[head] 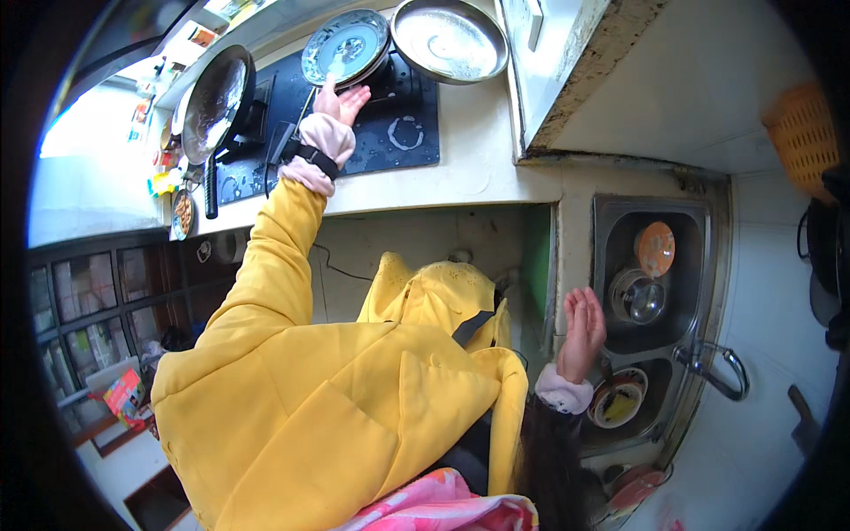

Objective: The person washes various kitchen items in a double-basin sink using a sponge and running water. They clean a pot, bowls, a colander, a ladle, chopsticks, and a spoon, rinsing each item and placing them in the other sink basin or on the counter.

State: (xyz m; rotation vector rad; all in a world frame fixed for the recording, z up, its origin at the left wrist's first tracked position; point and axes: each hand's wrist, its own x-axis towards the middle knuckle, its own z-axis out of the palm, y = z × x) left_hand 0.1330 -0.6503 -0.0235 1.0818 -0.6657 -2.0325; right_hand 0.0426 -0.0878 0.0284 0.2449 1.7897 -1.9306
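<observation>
A stack of blue patterned plates (pixel 346 48) rests on the black glass cooktop (pixel 405 143). My left hand (pixel 342 101) is at the stack's near rim, palm partly up and fingers spread; whether it touches the rim I cannot tell. A black strap circles that wrist over a pink cuff. To the left, a dark wok (pixel 218 106) sits on a burner, its handle over the counter. A wide metal pan (pixel 449 41) stands right of the plates. My right hand (pixel 582 332), empty with its fingers loosely extended, is beside the left edge of the double sink.
An orange bowl (pixel 656 249) and a clear glass bowl (pixel 637 297) lie in the upper basin. Stacked bowls (pixel 619 401) occupy the lower one, beside a metal faucet (pixel 720 372). A cabinet's worn lower edge (pixel 584 79) juts in. Small dish of food (pixel 183 214) stands at the counter's left end.
</observation>
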